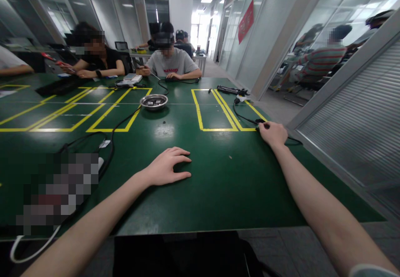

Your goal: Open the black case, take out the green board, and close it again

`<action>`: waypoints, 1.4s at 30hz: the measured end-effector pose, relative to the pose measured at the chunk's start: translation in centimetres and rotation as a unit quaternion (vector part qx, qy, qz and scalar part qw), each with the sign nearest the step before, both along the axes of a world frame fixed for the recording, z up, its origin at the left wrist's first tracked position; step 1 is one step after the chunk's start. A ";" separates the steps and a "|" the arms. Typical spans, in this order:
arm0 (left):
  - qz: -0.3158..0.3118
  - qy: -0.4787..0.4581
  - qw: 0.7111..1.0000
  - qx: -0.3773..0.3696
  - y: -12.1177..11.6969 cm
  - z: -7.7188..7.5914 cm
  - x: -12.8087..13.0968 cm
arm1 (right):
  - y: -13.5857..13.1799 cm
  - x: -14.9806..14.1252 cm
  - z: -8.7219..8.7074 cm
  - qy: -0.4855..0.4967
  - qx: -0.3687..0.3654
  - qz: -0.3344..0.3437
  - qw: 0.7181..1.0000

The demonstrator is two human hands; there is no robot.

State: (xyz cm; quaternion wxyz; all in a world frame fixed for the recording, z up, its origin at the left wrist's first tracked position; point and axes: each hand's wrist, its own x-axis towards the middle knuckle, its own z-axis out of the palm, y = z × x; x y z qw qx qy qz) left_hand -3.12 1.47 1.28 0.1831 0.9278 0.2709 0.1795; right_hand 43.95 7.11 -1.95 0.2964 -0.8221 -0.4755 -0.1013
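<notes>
**Thin black cable (246,119) on the right: looks like an easy grip**

So the cable is over by the right side of the green bench (215,193), looping down from a dark plug (236,101) beside some folded black gear (229,90). It runs under the right hand (275,134) and pokes out past it toward the bench's edge.

That right hand is curled pretty much closed, with thumb and fingertips seemingly pinching a chunky dark bit of the cable. The exact grip is half hidden, so no promises on which finger does what. The left hand (165,166) is palm down with fingers loosely spread and nothing in it, on or just over the bench well to the left; can't tell how much of it touches.

Handling-wise, my guess is light and bendy, smooth but not really slippery, and hard to break unless it gets kinked. Best hold is probably that thicker lump, since it should be stiffer than the floppy cord. Pulling on the thin part could drag the plug along and nudge the gear.

Nearby there's a steel bowl (154,108) with shiny bits (154,102) in it, and yellow tape (197,110) marking boxes. Across the bench sits a co-worker in a grey shirt (175,62).
</notes>
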 end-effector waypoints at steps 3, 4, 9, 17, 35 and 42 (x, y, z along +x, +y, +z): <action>0.000 0.002 1.000 0.007 0.0 0.0 0.0 | -0.2 -1.3 0.7 -0.004 -0.030 -0.046 0.998; 0.000 0.003 1.000 0.009 0.0 0.0 0.0 | -0.3 -1.8 0.9 -0.005 -0.036 -0.038 0.999; 0.004 0.010 1.000 0.005 0.0 0.1 0.1 | -0.9 -5.8 1.7 0.018 -0.057 0.070 0.996; 0.023 -0.057 0.998 0.022 -0.3 0.1 0.4 | -5.6 -19.6 1.5 0.012 0.001 0.490 0.872; 0.093 -0.031 0.993 0.067 -1.1 -1.0 2.2 | -6.0 -18.1 3.2 -0.111 0.184 0.607 0.765; 0.108 -0.033 0.993 0.046 -0.6 -1.0 2.2 | -2.9 -13.5 2.1 -0.024 -0.023 0.563 0.826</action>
